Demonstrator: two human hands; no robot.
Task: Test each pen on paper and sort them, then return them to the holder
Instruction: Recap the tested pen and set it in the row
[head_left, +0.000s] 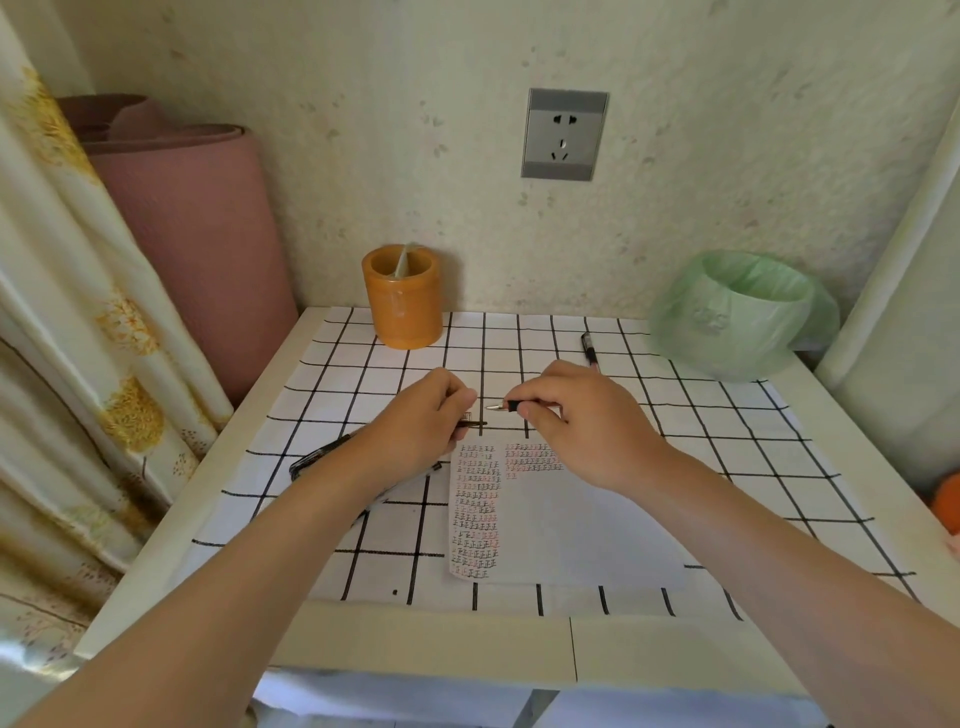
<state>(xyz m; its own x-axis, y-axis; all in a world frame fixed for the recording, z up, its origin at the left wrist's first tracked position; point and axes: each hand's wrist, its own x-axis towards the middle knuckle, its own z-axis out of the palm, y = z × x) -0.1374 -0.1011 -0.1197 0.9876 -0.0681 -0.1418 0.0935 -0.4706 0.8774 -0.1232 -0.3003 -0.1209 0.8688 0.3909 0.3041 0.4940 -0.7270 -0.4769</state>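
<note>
My right hand (576, 415) pinches an uncapped pen (501, 407), its metal tip pointing left above the table. My left hand (421, 426) grips a dark pen cap (472, 422) just left of that tip, a small gap between them. Below the hands lies a white paper (561, 525) covered with rows of small black and red test marks. Another black pen (317, 456) lies on the table left of my left wrist. A further pen (589, 349) lies at the back right. The orange pen holder (402, 306) stands at the back with one pale item in it.
The table (415, 654) carries a white cloth with a black grid (727, 415). A green-bagged small bin (737, 317) sits at the back right. A rolled pink mat (197, 249) and a curtain (67, 364) stand left. A wall socket (563, 135) is above.
</note>
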